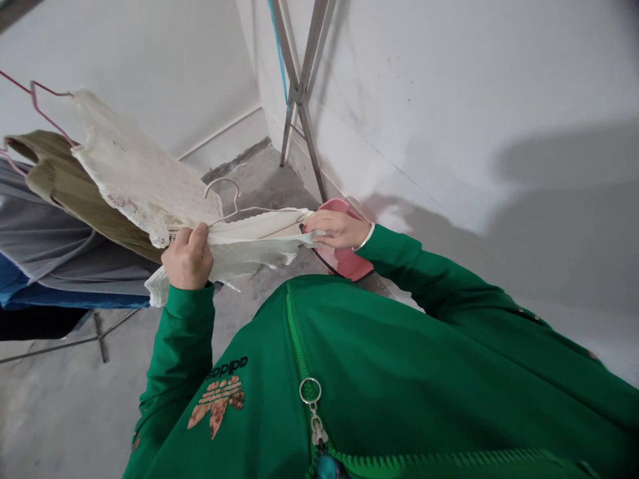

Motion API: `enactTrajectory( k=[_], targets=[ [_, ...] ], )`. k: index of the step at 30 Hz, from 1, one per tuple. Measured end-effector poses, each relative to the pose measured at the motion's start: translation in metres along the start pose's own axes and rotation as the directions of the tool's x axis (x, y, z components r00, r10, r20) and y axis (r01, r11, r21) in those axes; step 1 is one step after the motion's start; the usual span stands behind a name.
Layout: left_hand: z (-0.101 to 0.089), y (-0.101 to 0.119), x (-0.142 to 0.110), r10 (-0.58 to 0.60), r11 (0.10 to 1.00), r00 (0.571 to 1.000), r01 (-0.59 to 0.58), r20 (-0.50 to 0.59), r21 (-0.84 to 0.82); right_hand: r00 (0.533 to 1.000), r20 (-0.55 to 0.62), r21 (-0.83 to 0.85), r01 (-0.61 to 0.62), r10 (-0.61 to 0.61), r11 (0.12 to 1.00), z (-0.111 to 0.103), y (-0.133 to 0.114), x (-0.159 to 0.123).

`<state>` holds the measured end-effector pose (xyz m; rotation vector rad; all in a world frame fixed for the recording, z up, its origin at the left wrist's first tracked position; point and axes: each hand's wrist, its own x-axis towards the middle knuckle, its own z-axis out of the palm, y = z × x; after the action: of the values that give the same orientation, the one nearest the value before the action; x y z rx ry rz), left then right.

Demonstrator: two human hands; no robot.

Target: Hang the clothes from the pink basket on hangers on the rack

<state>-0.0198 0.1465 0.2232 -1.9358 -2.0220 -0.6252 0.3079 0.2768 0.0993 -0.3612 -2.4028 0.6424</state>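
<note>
My left hand (188,257) grips the left end of a white lace-edged garment (249,244). My right hand (335,229) holds the garment's other end, where a thin wire hanger (225,195) runs through it. The hanger's hook points up and away from me. Just behind my right hand, a pink plastic basin (345,261) leans at a tilt, partly hidden by the hand. A cream lace garment (142,166) hanging from a red wire hanger (42,103) touches the top of the garment in my hands.
An olive garment (54,176), a grey garment (60,236) and a blue garment (50,293) hang at the left above a metal rack foot (100,336). A metal stand (299,86) rises in the white wall corner. The floor is bare concrete.
</note>
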Motion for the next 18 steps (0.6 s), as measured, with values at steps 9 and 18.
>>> enactTrajectory(
  k=[9,18],
  targets=[
    [-0.009,-0.006,0.006,0.035,0.987,0.991,-0.055,-0.126,-0.153,0.965,-0.197,-0.202,-0.211,0.171,0.956,-0.018,0.015,0.015],
    [0.003,-0.010,-0.002,0.073,0.963,0.992,-0.097,-0.104,-0.251,0.997,-0.072,-0.349,-0.040,0.016,0.936,-0.011,0.005,0.046]
  ],
)
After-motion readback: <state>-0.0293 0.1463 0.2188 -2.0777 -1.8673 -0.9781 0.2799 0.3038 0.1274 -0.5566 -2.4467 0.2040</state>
